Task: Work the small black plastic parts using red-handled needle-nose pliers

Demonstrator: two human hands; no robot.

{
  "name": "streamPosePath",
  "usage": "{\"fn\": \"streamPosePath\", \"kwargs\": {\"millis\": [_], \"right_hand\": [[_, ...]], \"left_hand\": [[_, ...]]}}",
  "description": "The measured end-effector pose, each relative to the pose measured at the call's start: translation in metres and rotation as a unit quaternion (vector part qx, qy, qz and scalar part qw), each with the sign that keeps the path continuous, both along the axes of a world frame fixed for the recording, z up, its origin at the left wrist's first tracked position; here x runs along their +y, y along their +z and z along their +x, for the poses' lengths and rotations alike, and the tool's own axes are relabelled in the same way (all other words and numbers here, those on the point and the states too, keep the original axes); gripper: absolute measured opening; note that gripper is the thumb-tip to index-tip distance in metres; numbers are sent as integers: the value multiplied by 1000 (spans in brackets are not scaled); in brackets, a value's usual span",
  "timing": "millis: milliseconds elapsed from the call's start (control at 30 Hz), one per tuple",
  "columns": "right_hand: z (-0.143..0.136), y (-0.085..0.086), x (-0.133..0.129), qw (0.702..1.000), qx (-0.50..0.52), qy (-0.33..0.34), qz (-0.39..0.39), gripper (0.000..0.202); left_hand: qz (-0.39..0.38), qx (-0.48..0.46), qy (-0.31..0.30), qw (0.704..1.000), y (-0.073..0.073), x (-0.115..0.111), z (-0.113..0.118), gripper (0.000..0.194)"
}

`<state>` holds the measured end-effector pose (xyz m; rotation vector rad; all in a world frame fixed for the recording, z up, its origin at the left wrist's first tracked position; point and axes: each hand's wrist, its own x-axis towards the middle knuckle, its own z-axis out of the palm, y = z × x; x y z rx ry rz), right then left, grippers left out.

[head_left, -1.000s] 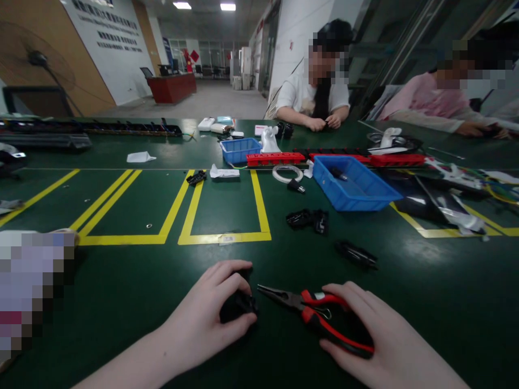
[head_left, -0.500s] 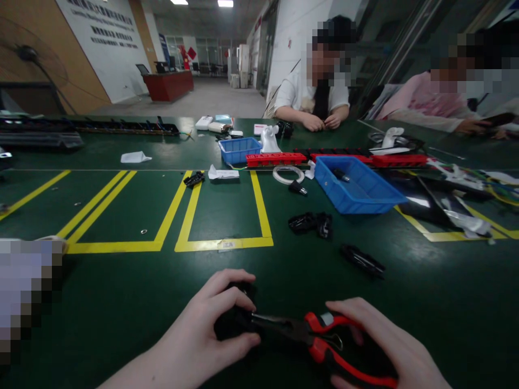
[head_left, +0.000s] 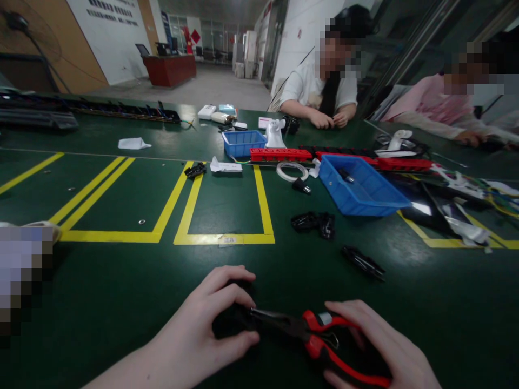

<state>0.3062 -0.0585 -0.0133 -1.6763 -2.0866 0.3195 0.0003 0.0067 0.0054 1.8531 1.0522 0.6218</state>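
Observation:
My left hand [head_left: 219,319] is curled around a black plastic part [head_left: 233,322], mostly hidden by the fingers and dark against the table. In my right hand [head_left: 377,335] is a pair of needle-nose pliers [head_left: 314,329] with red and black handles, the handles spread somewhat apart. The pliers' tips point left and meet the black part beside my left index finger. Whether the jaws grip anything there is too small to tell. Beyond my right hand lies a long black plastic piece [head_left: 364,262], with a cluster of black pieces [head_left: 313,223] farther off.
A large blue bin [head_left: 360,202] holding a black piece stands at right, and a smaller blue bin [head_left: 244,145] farther back. Red strips [head_left: 280,155] lie between them. Yellow tape [head_left: 225,239] marks the green table [head_left: 133,302]. Two people sit across at the right.
The camera view has tilted and shifted slightly. Both hands keep nearly the same pose, with the pliers still at the black part.

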Motion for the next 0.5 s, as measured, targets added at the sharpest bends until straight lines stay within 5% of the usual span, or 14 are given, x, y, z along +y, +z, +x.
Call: {"fn": "streamPosePath", "kwargs": {"millis": [500], "right_hand": [[-4, 6, 15, 997, -25, 68, 15, 54]], "left_hand": [[79, 20, -6, 997, 7, -2, -1, 17]]}}
